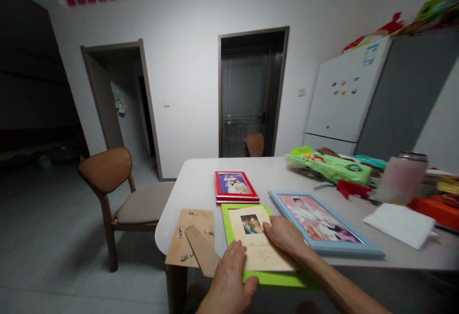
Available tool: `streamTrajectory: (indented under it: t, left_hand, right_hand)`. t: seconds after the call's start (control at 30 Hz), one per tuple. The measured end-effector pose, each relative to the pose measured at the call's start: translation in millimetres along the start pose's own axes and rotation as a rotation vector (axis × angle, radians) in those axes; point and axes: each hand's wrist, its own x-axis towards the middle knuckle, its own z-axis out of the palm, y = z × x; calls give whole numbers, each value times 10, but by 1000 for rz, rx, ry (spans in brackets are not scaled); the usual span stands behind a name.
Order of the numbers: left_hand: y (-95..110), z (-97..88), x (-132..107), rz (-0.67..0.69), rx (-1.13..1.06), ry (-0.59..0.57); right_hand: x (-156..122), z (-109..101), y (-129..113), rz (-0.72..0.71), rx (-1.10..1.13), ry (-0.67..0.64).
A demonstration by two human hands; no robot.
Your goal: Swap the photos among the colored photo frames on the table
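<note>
A lime-green picture frame (272, 279) lies at the table's near edge. On it is a cream printed sheet (267, 253) with a small photo of two people. My left hand (231, 276) rests at the frame's lower left, fingers stretched out and thumb apart. My right hand (289, 238) grips the right side, its thumb on the sheet and its other fingers partly hidden along the edge. Left of the frame lies a brown backing board (195, 216) with metal clips and a loose stand leg (201, 249).
Red picture frames (217, 187) are stacked behind the green one. A blue picture frame (349, 249) lies to the right. Farther right are a green wipes packet (333, 165), a pink jar (403, 178) and white tissue (401, 223). A chair (107, 170) stands left of the table (199, 173).
</note>
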Motion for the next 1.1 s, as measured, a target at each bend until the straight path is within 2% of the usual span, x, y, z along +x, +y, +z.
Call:
streamTrajectory:
  t: [0.23,0.3,0.4,0.47,0.57,0.67,0.77,0.87,0.93,1.1]
  left_hand:
    - [50,-8,5,5,7,-17]
    - [48,-83,-28,20,7,-36]
    - [-76,-320,-127,19,61,-66]
    - [-257,-522,-205,-66,151,-42]
    - [-602,-754,-292,-288,356,51]
    - [-870,-813,-324,-361,474,91]
    - [-970,-774,-318,-335,479,120]
    - [-933,-751,-296,-306,443,150]
    - [-854,-746,-274,-279,419,159]
    - [-487,-599,-169,-123,312,196]
  right_hand:
    - [-81,123,22,-60,-276,99]
    - [-83,129,40,-69,-273,107]
    - [-135,103,-34,-146,-185,111]
    - [-225,93,-196,-269,-85,99]
    - [-430,148,-589,-452,52,35]
    - [-635,297,-1004,-552,68,-56]
    - [-737,471,-1258,-571,37,-75]
    - [-727,561,-1301,-554,145,-72]
    - [-699,531,-1235,-548,267,-57]
    - [-693,193,-817,-566,378,-29]
